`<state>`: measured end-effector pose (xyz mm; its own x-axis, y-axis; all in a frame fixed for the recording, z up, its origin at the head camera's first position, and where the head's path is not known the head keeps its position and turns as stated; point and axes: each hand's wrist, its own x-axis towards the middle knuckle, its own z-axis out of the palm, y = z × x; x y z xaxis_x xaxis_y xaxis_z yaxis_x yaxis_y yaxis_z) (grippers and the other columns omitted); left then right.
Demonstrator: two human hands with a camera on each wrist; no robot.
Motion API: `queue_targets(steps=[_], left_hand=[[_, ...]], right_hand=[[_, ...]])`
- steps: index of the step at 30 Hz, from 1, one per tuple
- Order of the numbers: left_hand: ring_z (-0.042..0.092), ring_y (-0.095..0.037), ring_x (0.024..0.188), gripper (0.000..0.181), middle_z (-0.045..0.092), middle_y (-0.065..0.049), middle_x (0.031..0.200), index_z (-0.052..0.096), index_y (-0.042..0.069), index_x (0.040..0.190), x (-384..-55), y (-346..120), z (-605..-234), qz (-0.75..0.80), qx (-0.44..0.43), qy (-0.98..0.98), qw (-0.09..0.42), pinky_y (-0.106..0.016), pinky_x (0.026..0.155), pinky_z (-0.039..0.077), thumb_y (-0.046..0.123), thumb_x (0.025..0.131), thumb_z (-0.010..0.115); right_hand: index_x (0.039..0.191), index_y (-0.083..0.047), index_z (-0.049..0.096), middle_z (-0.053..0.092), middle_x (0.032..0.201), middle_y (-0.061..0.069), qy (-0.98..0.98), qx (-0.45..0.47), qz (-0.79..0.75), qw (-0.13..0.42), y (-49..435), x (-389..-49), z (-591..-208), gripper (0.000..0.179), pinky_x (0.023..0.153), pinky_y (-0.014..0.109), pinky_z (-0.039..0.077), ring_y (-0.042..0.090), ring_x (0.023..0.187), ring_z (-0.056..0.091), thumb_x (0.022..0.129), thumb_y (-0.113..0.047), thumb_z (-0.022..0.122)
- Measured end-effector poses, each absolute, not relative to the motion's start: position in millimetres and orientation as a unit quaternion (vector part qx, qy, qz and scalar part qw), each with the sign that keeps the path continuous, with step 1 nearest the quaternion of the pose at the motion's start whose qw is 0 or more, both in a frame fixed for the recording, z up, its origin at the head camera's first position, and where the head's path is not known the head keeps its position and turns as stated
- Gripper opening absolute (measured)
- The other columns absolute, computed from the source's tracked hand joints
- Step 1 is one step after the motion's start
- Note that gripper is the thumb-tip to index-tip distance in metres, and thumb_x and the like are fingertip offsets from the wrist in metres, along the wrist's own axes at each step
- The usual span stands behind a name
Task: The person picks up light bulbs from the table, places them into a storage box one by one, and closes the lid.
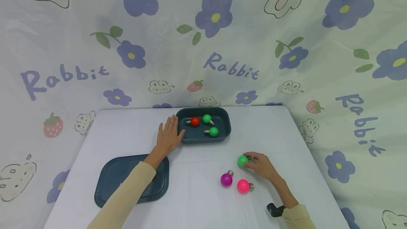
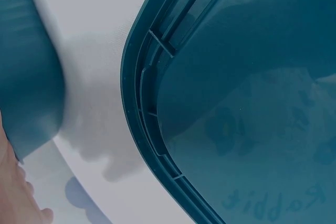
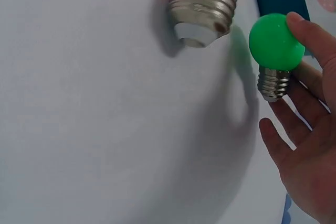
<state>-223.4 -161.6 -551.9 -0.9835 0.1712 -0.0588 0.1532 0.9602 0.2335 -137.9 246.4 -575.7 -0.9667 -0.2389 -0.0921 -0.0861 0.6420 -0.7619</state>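
Note:
My left hand (image 1: 167,138) has its fingers straight and rests against the left side of a dark teal box (image 1: 203,140). Inside the box lie a red light bulb (image 1: 195,121) and two green ones, one at the back (image 1: 207,118) and one at the front (image 1: 213,132). To the right, my right hand (image 1: 262,165) pinches another green light bulb (image 1: 243,161) between thumb and fingers. In the right wrist view this green bulb (image 3: 276,43) has its metal base pointing down. Close to that hand lie a purple bulb (image 1: 226,180) and a pink bulb (image 1: 243,186).
A dark teal lid (image 1: 111,172) lies at the left front, beneath my left forearm. A small black object (image 1: 275,210) is at my right wrist. Behind the white table (image 1: 197,186) hangs a patterned cloth (image 1: 178,52).

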Motion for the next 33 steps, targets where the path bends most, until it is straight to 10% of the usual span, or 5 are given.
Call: queue_targets(steps=[33], left_hand=[[0.008,-0.035,0.151,0.076,0.009,-0.019,0.165,0.013,-0.003,0.158,-224,-161,-553,0.109,0.084,0.99,0.03,-0.058,0.117,0.008,0.047,0.106,0.037]], right_hand=[[0.124,-0.004,0.069,0.069,0.119,0.011,0.885,-0.212,-0.415,-0.017,152,-221,-505,0.043,0.094,0.047,0.052,0.027,0.104,0.065,0.086,-0.022,0.081]])
